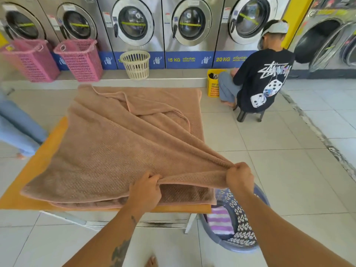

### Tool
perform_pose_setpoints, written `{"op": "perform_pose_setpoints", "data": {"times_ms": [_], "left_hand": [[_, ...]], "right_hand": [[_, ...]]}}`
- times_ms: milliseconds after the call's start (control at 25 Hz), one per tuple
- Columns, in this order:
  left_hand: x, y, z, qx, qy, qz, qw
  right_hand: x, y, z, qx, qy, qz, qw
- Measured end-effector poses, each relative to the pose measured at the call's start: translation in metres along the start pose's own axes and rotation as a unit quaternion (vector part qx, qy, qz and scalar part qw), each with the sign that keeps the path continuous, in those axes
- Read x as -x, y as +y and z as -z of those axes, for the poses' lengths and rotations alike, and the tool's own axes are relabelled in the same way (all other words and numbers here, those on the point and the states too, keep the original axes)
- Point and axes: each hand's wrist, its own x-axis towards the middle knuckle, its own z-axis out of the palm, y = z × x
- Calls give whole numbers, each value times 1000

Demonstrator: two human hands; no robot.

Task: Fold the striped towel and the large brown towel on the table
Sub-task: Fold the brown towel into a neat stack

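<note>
Brown towel [107, 151] on table [34, 170] is clamped by left hand [145, 189] and right hand [239, 177]; striped towel [219, 220] is left in basket [227, 244] at five o'clock; two pink baskets [81, 60] are seen at ten

matt waffle-textured cloth brown towel [107, 151]

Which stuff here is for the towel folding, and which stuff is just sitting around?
For the job: large brown waffle towel, gripped by left hand and right hand; orange-topped table; purple-and-white striped towel in the grey plastic basket.
Just lying about: two pink mesh plastic baskets; cream round plastic basket; yellow plastic basket; steel washing machines.
</note>
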Motion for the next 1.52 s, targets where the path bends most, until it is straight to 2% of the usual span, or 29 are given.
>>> {"op": "perform_pose_setpoints", "data": {"times_ms": [80,160,240,360,480,560,640,720,840,1000,1200,1320,1520], "left_hand": [[8,9,-6,-24,13,-10,1000],[15,14,-12,-28,-48,19,998],[19,15,-16,-26,-96,54,994],[22,17,-16,-6,-69,84,994],[26,22,-19,-15,-50,99,994],[29,29,-21,-79,-41,92,992],[30,33,-20,-134,-34,66,988],[27,35,-11,-135,-48,43,989],[18,41,8,-91,-77,38,992],[-1,60,26,30,-37,38,998],[-40,60,45,124,-6,75,989],[-83,48,65,169,18,91,981],[-189,12,95,191,55,90,976]], "right_hand": [[-16,15,2,25,-91,-18,995],[-25,34,1,92,-226,-41,969],[-26,49,-7,170,-276,-23,946],[-26,56,-15,170,-219,19,961],[-28,58,-10,146,-174,5,974],[-28,63,-13,185,-183,-34,965],[-26,64,-20,209,-230,-65,948],[-24,51,-23,202,-264,-42,942],[-26,25,-18,184,-231,23,955],[-31,2,-9,236,-191,84,949],[-54,-45,-19,173,-240,147,944],[-79,-89,-38,140,-240,163,947],[-127,-177,-80,155,-235,211,936]]}}
